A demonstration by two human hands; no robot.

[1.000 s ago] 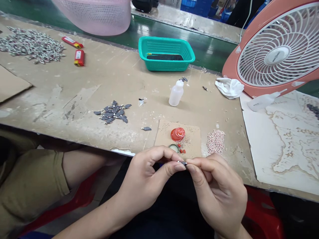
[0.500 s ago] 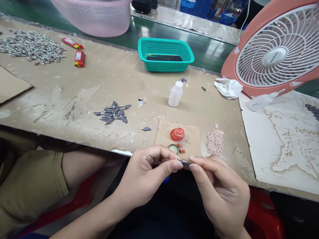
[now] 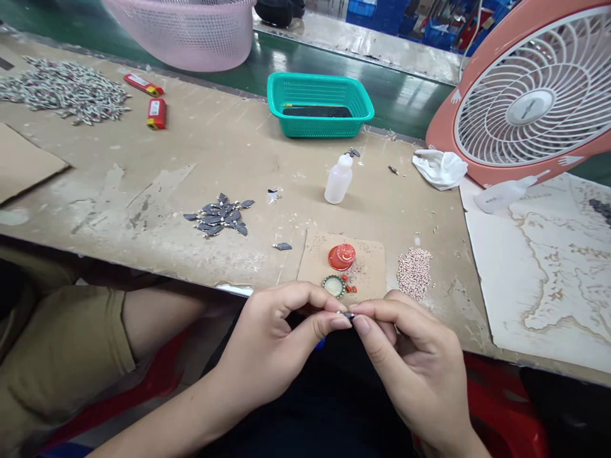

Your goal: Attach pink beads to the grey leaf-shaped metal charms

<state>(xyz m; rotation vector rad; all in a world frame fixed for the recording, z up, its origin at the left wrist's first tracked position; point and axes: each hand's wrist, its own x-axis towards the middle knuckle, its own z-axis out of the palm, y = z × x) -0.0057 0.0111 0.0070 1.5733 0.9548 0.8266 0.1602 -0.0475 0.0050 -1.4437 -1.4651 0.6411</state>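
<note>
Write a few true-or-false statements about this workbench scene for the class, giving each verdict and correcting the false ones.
1. The left hand and right hand both pinch a small dark leaf-shaped piece. True.
2. The red cap sits in the teal basket. False: it sits on a cardboard square.
3. The plastic squeeze bottle stands upright. True.
4. The pink beads fill a dish. False: they lie in a loose heap on the bench.
</note>
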